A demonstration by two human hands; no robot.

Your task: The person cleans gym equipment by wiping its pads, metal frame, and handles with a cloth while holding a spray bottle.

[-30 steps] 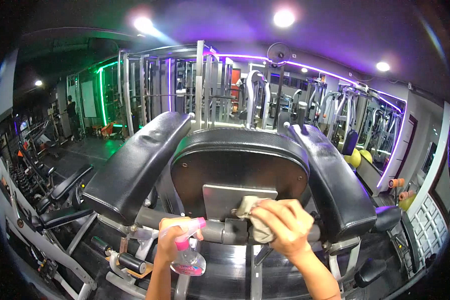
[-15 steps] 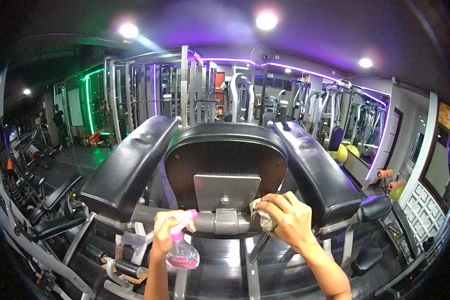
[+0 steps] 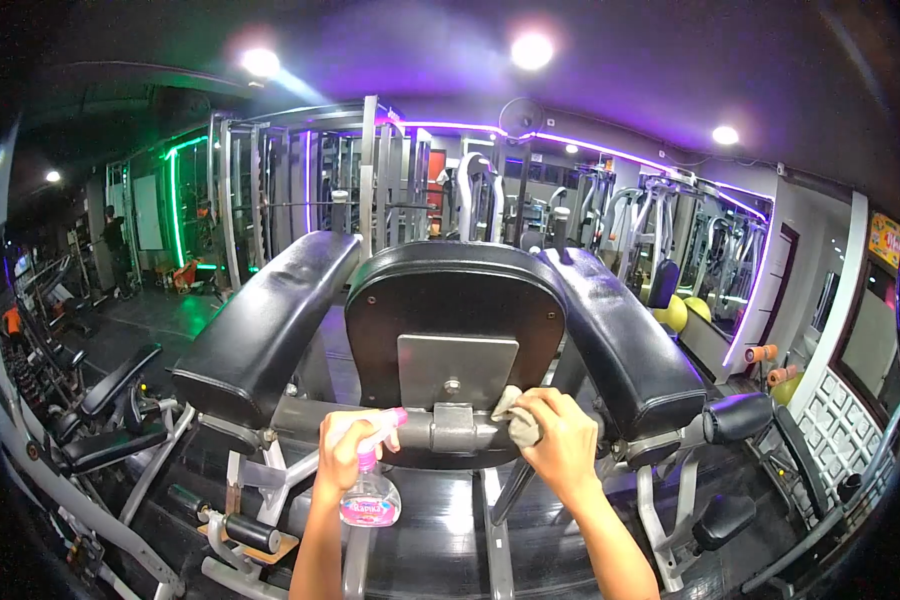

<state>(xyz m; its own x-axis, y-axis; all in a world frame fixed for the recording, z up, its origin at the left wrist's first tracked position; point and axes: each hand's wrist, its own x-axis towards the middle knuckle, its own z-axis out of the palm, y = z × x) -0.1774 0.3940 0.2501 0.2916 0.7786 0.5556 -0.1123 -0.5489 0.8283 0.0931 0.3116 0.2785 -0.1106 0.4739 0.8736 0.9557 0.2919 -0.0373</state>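
My left hand (image 3: 344, 450) is wrapped round the neck of a clear spray bottle (image 3: 371, 502) with a pink nozzle and pink label. In my right hand (image 3: 562, 440) is a bunched, pale grey cloth (image 3: 517, 418), which is at the right part of the grey metal bar (image 3: 430, 428). That bar runs below a black padded backrest (image 3: 455, 290), whose back has a metal plate (image 3: 456, 368) bolted on. A long black pad slopes away on each side, the left pad (image 3: 270, 325) and the right pad (image 3: 625, 340).
Roller pads (image 3: 253, 533) on a low frame stand at the lower left. Another padded machine (image 3: 735, 418) is at the right. Racks (image 3: 368, 180) and yellow balls (image 3: 673, 313) are farther back. A person (image 3: 115, 240) stands at the far left.
The view has shifted over the machine. My right hand with the cloth has moved from the metal plate's lower right down to the bar. My left hand still holds the bottle.
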